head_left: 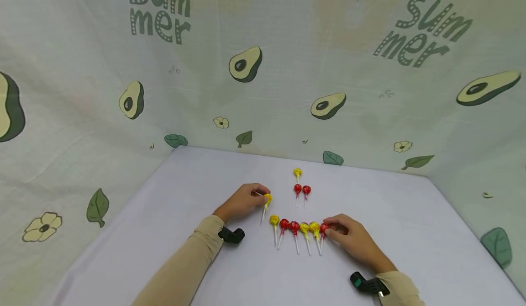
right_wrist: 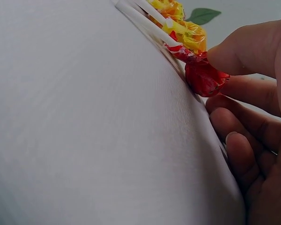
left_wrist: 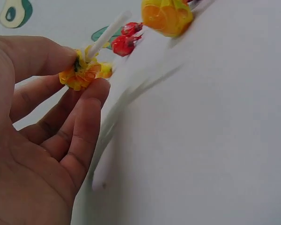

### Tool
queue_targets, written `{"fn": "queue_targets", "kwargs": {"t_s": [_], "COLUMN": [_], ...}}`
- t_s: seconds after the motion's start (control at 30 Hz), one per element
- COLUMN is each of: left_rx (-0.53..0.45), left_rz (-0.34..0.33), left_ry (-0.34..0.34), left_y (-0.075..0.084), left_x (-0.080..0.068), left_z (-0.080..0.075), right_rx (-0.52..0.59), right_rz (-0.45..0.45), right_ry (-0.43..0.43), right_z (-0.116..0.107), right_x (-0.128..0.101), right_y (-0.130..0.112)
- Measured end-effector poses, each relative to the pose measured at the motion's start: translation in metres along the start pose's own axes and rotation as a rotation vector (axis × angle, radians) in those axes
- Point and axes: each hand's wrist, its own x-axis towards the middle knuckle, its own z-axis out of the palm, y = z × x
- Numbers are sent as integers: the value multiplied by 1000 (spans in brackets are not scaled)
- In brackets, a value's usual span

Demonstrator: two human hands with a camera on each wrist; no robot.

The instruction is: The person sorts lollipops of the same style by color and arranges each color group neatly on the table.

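Observation:
My left hand (head_left: 260, 198) pinches the wrapped head of a yellow lollipop (head_left: 267, 199) between thumb and fingers; its white stick (left_wrist: 107, 33) points away from the palm. My right hand (head_left: 330, 229) pinches a red lollipop (head_left: 323, 228) by its head (right_wrist: 203, 77) at the right end of a row of several red and yellow lollipops (head_left: 294, 227) lying on the white table (head_left: 172, 233). In the right wrist view a yellow lollipop (right_wrist: 188, 33) lies right beside the red one.
Farther back lie one yellow lollipop (head_left: 297, 173) and two red lollipops (head_left: 302, 189) side by side below it. Avocado-print cloth walls (head_left: 246, 64) close off the back and both sides of the table.

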Motion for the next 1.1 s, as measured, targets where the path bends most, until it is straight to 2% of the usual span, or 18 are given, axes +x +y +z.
{"fn": "queue_targets", "kwargs": {"t_s": [0.17, 0.4, 0.57, 0.77, 0.97, 1.1], "left_rx": [-53, -137, -107, -107, -209, -215], "left_rz": [-28, -29, -55, -68, -88, -99], "left_ry": [-17, 17, 25, 8, 21, 36], "left_y": [3, 12, 11, 12, 15, 15], "left_x": [20, 56, 73, 91, 100, 101], "left_z": [2, -4, -5, 1, 3, 4], "right_rx": [5, 13, 29, -5, -19, -8], "right_rz": [27, -27, -39, 1, 4, 1], "right_ry": [-8, 21, 9, 21, 17, 14], "right_z": [0, 0, 3, 2, 2, 3], "right_x": [-3, 5, 7, 3, 1, 1], "right_y": [0, -5, -5, -2, -3, -5]}}
